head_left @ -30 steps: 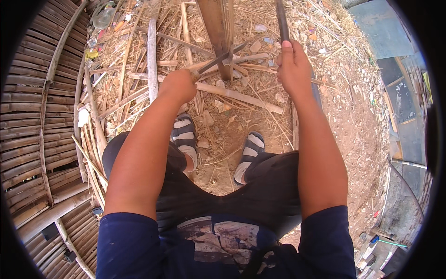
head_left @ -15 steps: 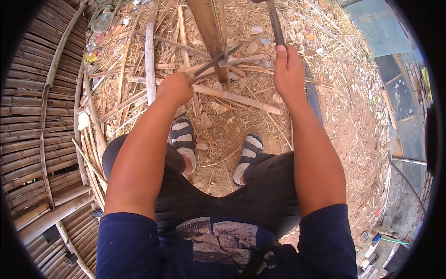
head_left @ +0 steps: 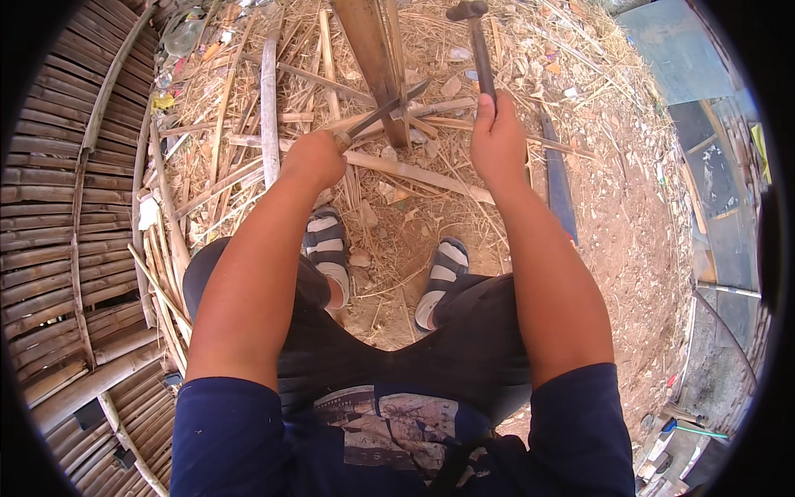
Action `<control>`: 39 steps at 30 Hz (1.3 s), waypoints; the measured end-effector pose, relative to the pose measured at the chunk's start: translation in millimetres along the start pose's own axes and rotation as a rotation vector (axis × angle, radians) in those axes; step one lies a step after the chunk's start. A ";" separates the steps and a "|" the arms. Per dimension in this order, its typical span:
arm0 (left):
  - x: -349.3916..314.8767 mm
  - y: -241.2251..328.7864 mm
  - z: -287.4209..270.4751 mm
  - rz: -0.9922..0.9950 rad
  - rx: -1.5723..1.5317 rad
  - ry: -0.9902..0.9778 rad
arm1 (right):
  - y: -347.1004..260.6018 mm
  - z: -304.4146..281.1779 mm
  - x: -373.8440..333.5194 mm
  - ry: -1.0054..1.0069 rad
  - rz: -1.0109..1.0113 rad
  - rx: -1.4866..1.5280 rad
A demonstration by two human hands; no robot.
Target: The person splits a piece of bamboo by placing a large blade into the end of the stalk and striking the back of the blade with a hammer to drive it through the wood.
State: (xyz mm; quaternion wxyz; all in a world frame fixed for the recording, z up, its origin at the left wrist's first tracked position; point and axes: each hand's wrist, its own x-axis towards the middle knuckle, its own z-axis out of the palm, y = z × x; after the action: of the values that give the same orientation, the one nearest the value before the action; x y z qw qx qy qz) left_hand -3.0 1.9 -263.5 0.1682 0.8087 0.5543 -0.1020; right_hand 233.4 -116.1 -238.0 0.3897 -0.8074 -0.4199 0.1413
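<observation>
My left hand [head_left: 315, 159] is closed round the handle of a long knife [head_left: 383, 111]. Its dark blade points up and to the right, lying across the lower part of an upright bamboo piece [head_left: 364, 48]. The bamboo appears split along its right side, with the blade at the split. My right hand [head_left: 500, 142] grips the shaft of a hammer [head_left: 479, 51], its dark head raised at the top edge, right of the bamboo and apart from the knife. My feet, in striped sandals [head_left: 330, 236], are planted behind the bamboo's lower end.
Bamboo strips [head_left: 414, 172] and straw litter the dirt around the post. A slatted bamboo wall [head_left: 50, 199] runs along the left. On the ground right of my right hand lies a dark flat strip [head_left: 560, 195]. Blue-grey sheets [head_left: 679, 50] stand at the far right.
My right hand has moved slightly left and down with the hammer, bringing its head into view. The left hand and knife have stayed nearly still.
</observation>
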 end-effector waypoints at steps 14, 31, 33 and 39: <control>12.2 4.4 11.0 0.033 -0.024 0.009 | 5.6 3.0 1.2 0.110 -0.033 0.118; 21.8 11.5 7.4 0.025 -0.012 -0.049 | 28.7 13.9 8.8 0.090 0.002 0.017; 23.9 13.1 6.5 0.016 -0.032 -0.062 | 53.8 29.1 2.0 0.015 0.043 -0.086; 35.6 0.0 5.3 -0.015 -0.027 -0.050 | 71.5 35.3 21.6 0.035 0.057 -0.110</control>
State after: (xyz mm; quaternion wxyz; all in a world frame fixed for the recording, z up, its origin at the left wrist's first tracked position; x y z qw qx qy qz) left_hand 10.1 30.6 -281.0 0.1920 0.7993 0.5574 -0.1162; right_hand 267.5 -105.7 -312.6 0.3476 -0.8416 -0.3971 0.1150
